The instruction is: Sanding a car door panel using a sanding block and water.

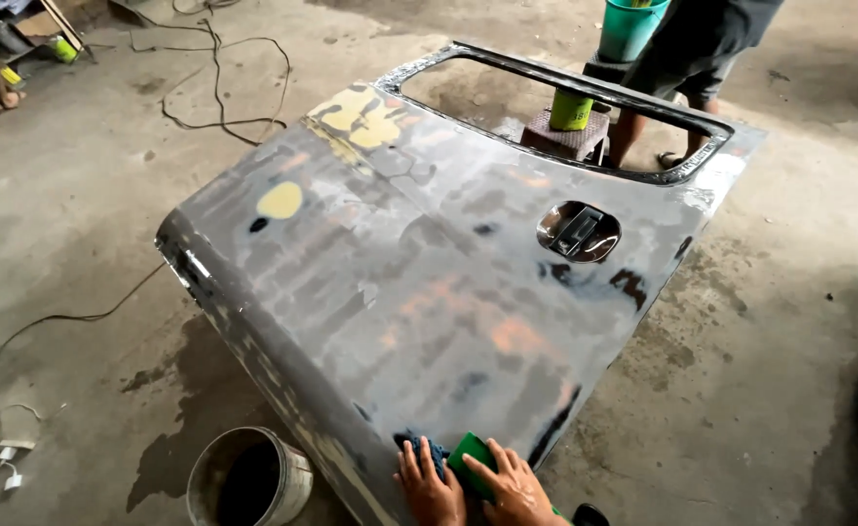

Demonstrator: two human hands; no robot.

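Both hands sit at the near bottom edge of the car door (429,292): the left hand (429,490) presses flat on a blue cloth (423,449), fingers spread, and the right hand (513,487) has its fingers curled over a green sanding block (470,456). Most of the door looks rubbed down already, dull grey with orange and yellow patches; dark spots remain near the handle (578,232). A bucket (249,477) stands left of the door. The wrists are cut off, the bucket's contents are dark, and the person beyond the door shows only legs.
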